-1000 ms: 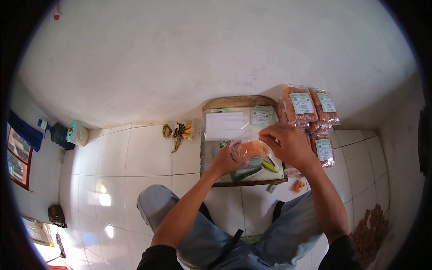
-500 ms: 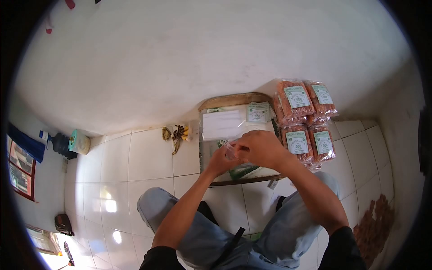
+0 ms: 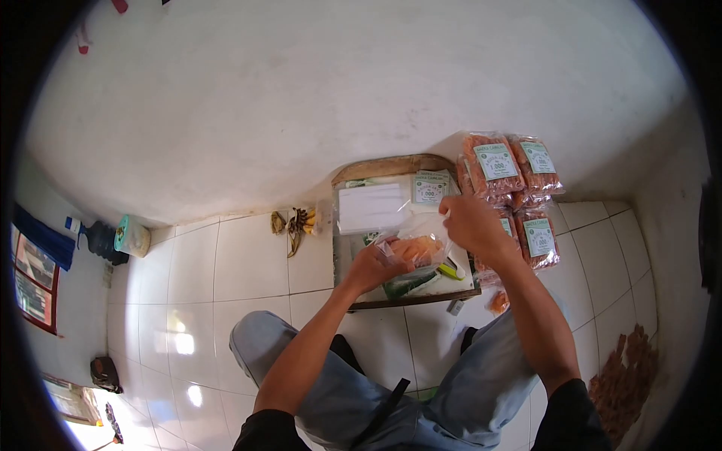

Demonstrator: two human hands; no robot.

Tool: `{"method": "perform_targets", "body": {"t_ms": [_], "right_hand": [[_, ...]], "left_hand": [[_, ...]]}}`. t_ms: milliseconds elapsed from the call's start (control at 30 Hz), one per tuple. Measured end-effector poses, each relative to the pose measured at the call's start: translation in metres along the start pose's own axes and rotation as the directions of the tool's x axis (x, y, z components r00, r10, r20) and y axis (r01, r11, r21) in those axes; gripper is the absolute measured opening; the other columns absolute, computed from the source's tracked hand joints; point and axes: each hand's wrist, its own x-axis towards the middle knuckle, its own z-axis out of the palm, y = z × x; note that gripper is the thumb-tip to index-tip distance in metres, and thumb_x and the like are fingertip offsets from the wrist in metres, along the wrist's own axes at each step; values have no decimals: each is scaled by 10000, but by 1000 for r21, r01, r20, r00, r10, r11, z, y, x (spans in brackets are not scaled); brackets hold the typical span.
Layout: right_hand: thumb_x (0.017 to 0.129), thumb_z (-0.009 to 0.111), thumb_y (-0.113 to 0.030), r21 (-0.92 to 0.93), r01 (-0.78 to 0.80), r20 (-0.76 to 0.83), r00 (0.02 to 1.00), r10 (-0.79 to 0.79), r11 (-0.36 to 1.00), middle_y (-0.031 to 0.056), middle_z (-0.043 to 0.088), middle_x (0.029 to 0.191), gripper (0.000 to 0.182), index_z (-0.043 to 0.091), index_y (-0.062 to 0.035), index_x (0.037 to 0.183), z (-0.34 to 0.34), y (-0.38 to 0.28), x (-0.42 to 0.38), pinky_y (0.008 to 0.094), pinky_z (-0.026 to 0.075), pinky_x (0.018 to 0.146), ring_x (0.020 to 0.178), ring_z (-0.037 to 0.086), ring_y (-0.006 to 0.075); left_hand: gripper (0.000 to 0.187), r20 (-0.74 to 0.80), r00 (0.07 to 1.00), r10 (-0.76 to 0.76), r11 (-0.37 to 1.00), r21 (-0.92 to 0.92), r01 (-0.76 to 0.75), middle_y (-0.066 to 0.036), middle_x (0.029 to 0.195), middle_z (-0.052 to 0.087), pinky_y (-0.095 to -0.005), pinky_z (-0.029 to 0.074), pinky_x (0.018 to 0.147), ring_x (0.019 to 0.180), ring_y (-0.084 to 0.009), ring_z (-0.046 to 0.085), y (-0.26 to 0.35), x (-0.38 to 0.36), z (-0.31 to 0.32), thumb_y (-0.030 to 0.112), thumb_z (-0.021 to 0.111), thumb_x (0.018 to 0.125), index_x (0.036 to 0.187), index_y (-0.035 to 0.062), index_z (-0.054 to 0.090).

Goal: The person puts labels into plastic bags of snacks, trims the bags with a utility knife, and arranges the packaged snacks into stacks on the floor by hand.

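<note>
Over a small low table [image 3: 342, 263], my left hand [image 3: 374, 266] holds one end of a clear plastic bag [image 3: 416, 250] with orange pieces inside. My right hand [image 3: 474, 225] is raised at the bag's other side, its fingers pinched near the bag's edge; whatever is between them is too small to tell. Behind the bag lie white paper sheets [image 3: 371, 208] and a stack of green-and-white labels [image 3: 430, 187]. A yellow-green tool [image 3: 451, 270] lies by the bag, near my right wrist.
Labelled packs of orange-brown goods [image 3: 492, 167] are piled right of the table. Bananas [image 3: 303, 220] lie on the tiled floor to the left. A lidded tub [image 3: 133, 237] and a water bottle [image 3: 101, 242] stand farther left. Brown pieces [image 3: 624, 383] lie at lower right.
My right hand has moved right and slightly up, away from my left hand. The bag of orange pieces and the yellow-green tool now show between and below them.
</note>
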Motion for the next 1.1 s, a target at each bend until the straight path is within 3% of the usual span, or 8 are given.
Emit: {"method": "perform_targets", "body": {"t_ms": [133,233,333,400,600,700,1033,1100], "right_hand": [[791,679,-133,-15,-3,-189,982,0,1000,191,676,866,217,655,-2,962,-12,-9,3,430,507,761,844,652,358],[802,648,-97,159,212,-292,943,-159,964,186,682,867,152,666,-12,926,-15,-32,4,425,508,745,838,650,360],[799,630,-83,277,369,-25,926,-378,887,172,683,859,116,679,-31,890,7,-30,4,436,509,731,837,652,355],[781,642,-125,130,418,126,892,-433,899,169,679,835,118,688,-49,859,23,-24,3,436,513,728,832,654,349],[692,708,-249,-51,359,349,881,-320,932,150,687,853,252,692,-65,863,46,-32,14,422,553,737,821,682,334],[711,699,-257,-74,334,244,920,-307,940,133,681,877,280,680,-76,924,60,-33,9,427,557,741,826,689,325],[779,641,-184,-163,296,183,946,-266,941,156,649,969,337,641,-54,1090,43,-45,-2,416,555,709,832,680,321],[791,653,-222,-43,330,196,928,-316,943,145,661,948,326,655,-55,1070,32,-35,1,423,544,730,847,673,329]], "left_hand": [[840,11,999,-43,999,32,43,-144,1174,626,-320,454,942,1079,-214,592,15,-8,-6,438,849,671,1290,-13,505],[889,15,1000,-12,1000,-10,12,-151,1181,622,-326,451,950,1099,-222,590,6,-8,-3,463,850,664,1315,-15,477],[902,35,999,12,999,-44,-10,-145,1185,622,-328,451,952,1110,-219,588,5,-7,-2,467,850,665,1330,-4,463],[903,57,998,13,999,-32,-12,-140,1187,622,-329,452,952,1112,-216,588,9,-8,-3,467,851,665,1335,4,460],[843,51,999,0,1000,-9,0,-106,1184,626,-335,444,966,1111,-197,586,10,-9,-5,437,854,670,1324,52,488],[886,124,992,-9,999,-35,14,-116,1254,605,-367,414,1014,1187,-247,559,11,-9,-7,460,858,643,1336,59,479],[932,-32,999,30,994,103,-27,-181,1266,586,-381,447,978,1170,-318,567,2,-6,-1,475,830,661,1372,24,431],[926,-48,998,36,995,98,-32,-197,1259,585,-381,456,967,1161,-325,572,6,-6,-1,489,818,670,1357,2,434]]}}
